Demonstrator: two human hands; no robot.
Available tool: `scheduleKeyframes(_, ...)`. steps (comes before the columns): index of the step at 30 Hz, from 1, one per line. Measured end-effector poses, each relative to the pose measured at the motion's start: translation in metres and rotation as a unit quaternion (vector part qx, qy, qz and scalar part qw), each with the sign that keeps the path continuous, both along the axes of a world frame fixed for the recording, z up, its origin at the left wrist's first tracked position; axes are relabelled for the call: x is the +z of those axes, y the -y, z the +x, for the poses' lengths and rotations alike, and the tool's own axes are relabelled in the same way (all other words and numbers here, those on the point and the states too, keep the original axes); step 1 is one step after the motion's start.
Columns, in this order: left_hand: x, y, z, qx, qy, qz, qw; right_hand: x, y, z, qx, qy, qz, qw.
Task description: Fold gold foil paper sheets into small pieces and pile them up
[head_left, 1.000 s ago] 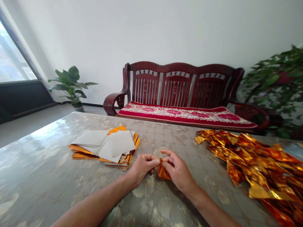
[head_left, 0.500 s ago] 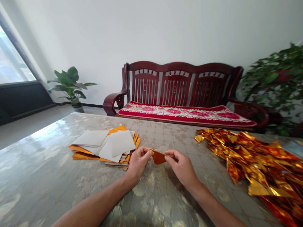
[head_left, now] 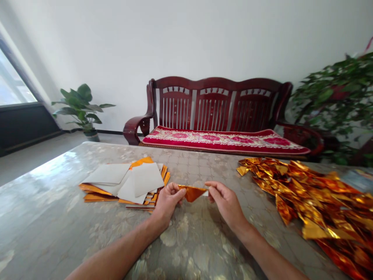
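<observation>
Between my hands, above the table, is a folded piece of gold foil paper [head_left: 192, 193] with a straight upper edge and a point hanging down. My left hand [head_left: 168, 202] pinches its left end between thumb and fingers. At the other end, my right hand [head_left: 225, 200] is closed on the paper's tip, where a small whitish bit shows beside the fingers. To the left lies a loose stack of paper sheets [head_left: 148, 179], pale on one face and gold on the other. A heap of folded gold foil pieces [head_left: 309, 194] spreads over the right side.
The table [head_left: 116, 237] has a glossy, flower-patterned cover. Behind it stands a dark red wooden bench [head_left: 214, 109] with a red floral seat cover [head_left: 227, 140]. Potted plants stand at the left [head_left: 84, 107] and right [head_left: 346, 93].
The folded paper now shows as a wider, longer pointed shape, and a whitish bit has appeared at its right tip. The right hand's fingers have shifted slightly; the view has turned a little.
</observation>
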State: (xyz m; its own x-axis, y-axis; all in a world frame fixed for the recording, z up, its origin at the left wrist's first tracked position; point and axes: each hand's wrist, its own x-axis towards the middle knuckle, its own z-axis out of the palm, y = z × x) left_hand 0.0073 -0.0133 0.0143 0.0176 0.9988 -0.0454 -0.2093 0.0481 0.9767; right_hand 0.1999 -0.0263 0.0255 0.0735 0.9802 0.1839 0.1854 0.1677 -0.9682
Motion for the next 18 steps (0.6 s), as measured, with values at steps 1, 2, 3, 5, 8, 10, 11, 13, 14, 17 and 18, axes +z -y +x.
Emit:
scheduleKeyframes(1, 0.0002, -0.0001, -0.0004, 0.0, 0.0, -0.005, 1.0, 0.0011, 0.0001, 0.0011, 0.012, -0.03, -0.009, 0.999)
scheduleKeyframes(2, 0.0005, -0.0002, -0.0006, 0.0, 0.0, -0.008, 1.0, 0.0018, 0.0001, 0.002, 0.023, -0.059, -0.019, 0.998)
scheduleKeyframes(3, 0.0007, -0.0003, -0.0008, 0.0, -0.001, -0.012, 1.0, 0.0021, -0.0001, 0.0028, 0.033, -0.083, -0.03, 0.996)
scheduleKeyframes(5, 0.001, -0.0004, -0.0009, -0.001, -0.001, -0.018, 1.0, 0.0017, -0.0005, 0.0039, 0.047, -0.113, -0.048, 0.991)
scheduleKeyframes(8, 0.0008, -0.0006, -0.0009, -0.006, -0.006, -0.024, 1.0, 0.0, -0.0013, 0.0039, 0.06, -0.115, -0.051, 0.99)
scheduleKeyframes(10, 0.0006, -0.0006, -0.0008, -0.009, -0.007, -0.024, 1.0, -0.0012, -0.0019, 0.0033, 0.061, -0.105, -0.042, 0.992)
scheduleKeyframes(11, 0.0004, -0.0006, -0.0008, -0.011, -0.007, -0.023, 1.0, -0.0017, -0.0021, 0.0031, 0.061, -0.099, -0.038, 0.992)
scheduleKeyframes(13, 0.0001, -0.0006, -0.0007, -0.012, -0.003, -0.024, 1.0, -0.0028, -0.0026, 0.0031, 0.053, -0.089, -0.036, 0.994)
scheduleKeyframes(14, -0.0001, -0.0006, -0.0006, -0.011, -0.002, -0.025, 1.0, -0.0034, -0.0028, 0.0033, 0.048, -0.085, -0.036, 0.995)
scheduleKeyframes(17, -0.0006, -0.0007, -0.0004, -0.007, 0.007, -0.03, 0.999, -0.0055, -0.0038, 0.0046, 0.042, -0.074, -0.028, 0.996)
scheduleKeyframes(18, -0.0008, -0.0008, -0.0003, -0.008, 0.011, -0.032, 0.999, -0.0063, -0.0043, 0.005, 0.042, -0.069, -0.025, 0.996)
